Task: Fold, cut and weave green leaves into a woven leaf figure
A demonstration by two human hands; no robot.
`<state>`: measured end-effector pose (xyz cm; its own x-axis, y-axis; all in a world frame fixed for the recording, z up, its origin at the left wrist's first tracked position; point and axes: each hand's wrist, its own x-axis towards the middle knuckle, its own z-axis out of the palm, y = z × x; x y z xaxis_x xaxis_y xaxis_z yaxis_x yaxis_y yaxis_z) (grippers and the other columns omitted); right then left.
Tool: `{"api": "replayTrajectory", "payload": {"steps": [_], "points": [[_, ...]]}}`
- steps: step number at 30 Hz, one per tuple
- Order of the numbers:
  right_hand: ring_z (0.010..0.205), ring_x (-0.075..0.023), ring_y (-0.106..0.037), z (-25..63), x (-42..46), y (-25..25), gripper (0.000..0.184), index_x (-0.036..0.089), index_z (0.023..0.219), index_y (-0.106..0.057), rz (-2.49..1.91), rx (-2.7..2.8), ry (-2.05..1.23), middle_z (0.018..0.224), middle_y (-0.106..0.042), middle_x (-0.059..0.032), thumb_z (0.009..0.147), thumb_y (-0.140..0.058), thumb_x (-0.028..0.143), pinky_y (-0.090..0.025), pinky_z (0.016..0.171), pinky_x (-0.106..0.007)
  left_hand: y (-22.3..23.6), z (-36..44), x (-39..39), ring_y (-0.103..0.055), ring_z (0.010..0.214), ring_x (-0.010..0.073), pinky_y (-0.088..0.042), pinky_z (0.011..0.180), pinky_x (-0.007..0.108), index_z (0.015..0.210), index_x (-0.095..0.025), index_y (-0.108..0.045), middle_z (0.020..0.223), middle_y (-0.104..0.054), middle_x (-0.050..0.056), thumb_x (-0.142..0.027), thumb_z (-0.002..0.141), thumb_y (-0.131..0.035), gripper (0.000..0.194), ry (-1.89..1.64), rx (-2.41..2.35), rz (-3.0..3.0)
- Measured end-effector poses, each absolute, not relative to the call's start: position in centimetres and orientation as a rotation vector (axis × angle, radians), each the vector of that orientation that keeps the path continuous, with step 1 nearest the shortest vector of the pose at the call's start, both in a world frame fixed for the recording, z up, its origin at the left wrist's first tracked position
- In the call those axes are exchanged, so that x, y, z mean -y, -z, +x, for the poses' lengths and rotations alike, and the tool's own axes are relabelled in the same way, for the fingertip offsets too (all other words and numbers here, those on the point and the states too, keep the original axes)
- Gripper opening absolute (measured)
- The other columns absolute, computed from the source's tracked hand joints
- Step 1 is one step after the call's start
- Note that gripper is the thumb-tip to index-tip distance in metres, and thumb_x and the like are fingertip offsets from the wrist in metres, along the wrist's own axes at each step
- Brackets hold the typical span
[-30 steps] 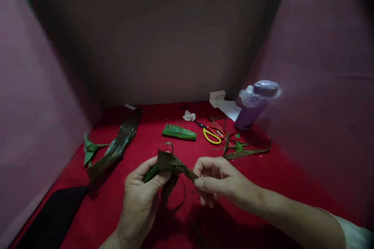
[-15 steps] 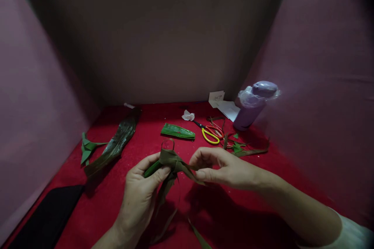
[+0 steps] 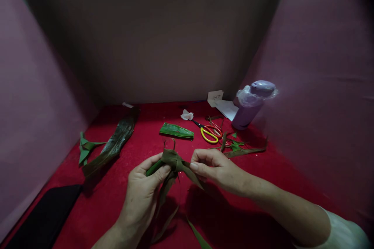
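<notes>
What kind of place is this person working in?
Probably a small craft booth: a red cloth tabletop boxed in by plain panels, with scissors and leaf scraps lying about, and both hands folding a woven leaf piece.

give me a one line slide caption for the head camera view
Left hand and right hand pinch a folded green-brown leaf-strip knot above a red cloth table, yellow-handled scissors behind.

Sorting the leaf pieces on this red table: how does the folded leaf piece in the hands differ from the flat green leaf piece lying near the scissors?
The folded leaf piece is knotted, dull olive, with strips trailing down, pinched by the left hand and right hand. The flat green leaf piece lies flat, bright green and untouched. Both are narrow leaf material.
</notes>
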<state>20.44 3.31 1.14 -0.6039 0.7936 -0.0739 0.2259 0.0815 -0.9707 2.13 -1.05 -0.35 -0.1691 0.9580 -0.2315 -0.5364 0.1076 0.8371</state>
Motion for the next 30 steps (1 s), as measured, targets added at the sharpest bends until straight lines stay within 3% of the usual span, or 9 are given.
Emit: {"api": "replayTrajectory", "payload": {"steps": [8,12,14,17,23,30], "points": [[0.057,-0.0091,-0.043,20.4,-3.4,-1.3,0.026,0.016,0.072,-0.048,-1.051,1.851,-1.669,0.064,-0.048,0.0020,0.087,-0.050,0.038,-0.036,0.054,-0.022,0.7,1.9,0.8,-0.067,0.064,0.0132,-0.053,0.060,0.019,0.089,-0.014,-0.069,0.077,-0.074,0.007,-0.012,0.057,-0.080,0.035,-1.418,-1.021,0.540],[0.076,-0.0144,-0.053,20.1,-2.8,-1.5,0.018,0.019,0.090,-0.057,-1.055,1.988,-1.183,0.082,-0.058,-0.0025,0.090,-0.046,0.032,-0.042,0.070,-0.027,0.7,1.9,0.7,-0.067,0.066,0.0128,-0.053,0.062,0.019,0.087,-0.015,-0.069,0.078,-0.074,0.005,-0.013,0.058,-0.080,0.032,-1.416,-1.039,0.572],[0.087,-0.0170,-0.052,20.0,-2.4,-1.4,0.012,0.019,0.089,-0.059,-0.996,1.985,-0.822,0.090,-0.058,-0.0040,0.087,-0.052,0.029,-0.040,0.079,-0.031,0.7,1.9,0.7,-0.066,0.064,0.0115,-0.052,0.062,0.018,0.087,-0.015,-0.069,0.077,-0.074,0.004,-0.014,0.057,-0.080,0.032,-1.439,-1.062,0.581],[0.082,-0.0179,-0.049,19.8,-2.0,-0.9,0.012,0.019,0.077,-0.062,-0.928,2.064,-0.476,0.081,-0.054,-0.0039,0.084,-0.058,0.028,-0.039,0.077,-0.034,0.8,1.9,0.7,-0.065,0.065,0.0110,-0.052,0.064,0.017,0.087,-0.015,-0.069,0.078,-0.074,0.004,-0.016,0.057,-0.080,0.033,-1.473,-1.104,0.609],[0.087,-0.0200,-0.049,19.4,-1.5,-0.1,0.003,0.019,0.080,-0.062,-0.899,2.045,-0.071,0.086,-0.055,-0.0051,0.081,-0.061,0.021,-0.036,0.080,-0.038,0.9,1.8,0.7,-0.065,0.068,0.0113,-0.051,0.066,0.018,0.090,-0.015,-0.068,0.081,-0.074,0.005,-0.018,0.060,-0.079,0.032,-1.475,-1.129,0.648],[0.089,-0.0214,-0.048,18.9,-1.4,-0.5,0.014,0.019,0.090,-0.063,-1.049,2.122,-0.235,0.087,-0.057,-0.0057,0.084,-0.059,0.031,-0.036,0.080,-0.039,1.0,1.9,0.8,-0.065,0.070,0.0122,-0.052,0.067,0.020,0.091,-0.015,-0.067,0.082,-0.073,0.004,-0.019,0.061,-0.078,0.032,-1.460,-1.113,0.688]]}}
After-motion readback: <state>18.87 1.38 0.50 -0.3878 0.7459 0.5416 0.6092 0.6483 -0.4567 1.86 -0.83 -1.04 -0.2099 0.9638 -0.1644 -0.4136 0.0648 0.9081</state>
